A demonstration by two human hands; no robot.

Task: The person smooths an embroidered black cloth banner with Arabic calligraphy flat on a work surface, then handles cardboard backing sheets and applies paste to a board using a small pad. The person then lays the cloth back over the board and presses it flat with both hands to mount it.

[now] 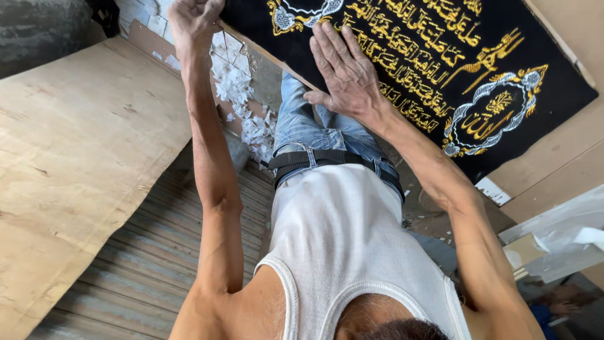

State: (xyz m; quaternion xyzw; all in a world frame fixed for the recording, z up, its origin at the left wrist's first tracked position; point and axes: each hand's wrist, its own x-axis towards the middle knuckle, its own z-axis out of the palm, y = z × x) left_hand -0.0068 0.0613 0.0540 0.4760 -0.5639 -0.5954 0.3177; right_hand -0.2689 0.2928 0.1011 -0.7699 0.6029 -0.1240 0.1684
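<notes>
Black cloth (440, 56) with gold and silver embroidery lies stretched over a wooden board (566, 170), and both hands are at its near edge. The view looks strange because the head camera looks down along the person's own body, so the white vest (346, 239), the belt (327, 160) and the jeans (308, 123) fill the middle. The hand on the right of the picture (346, 72) lies flat on the cloth, its fingers (327, 47) spread wide and holding nothing; I judge that this open palm presses the cloth down so it stays smooth and does not slide. The hand on the left of the picture (192, 19) is at the cloth's edge near the top of the view, curled closed as in a pinch, but what it grips is cut off, so I cannot tell. Which one is the person's left or right is not sure from this angle. White scraps (242, 94) lie in a heap on the floor just beside the edge. A bare plywood sheet (75, 157) stands at the far left, well apart from the hands.
</notes>
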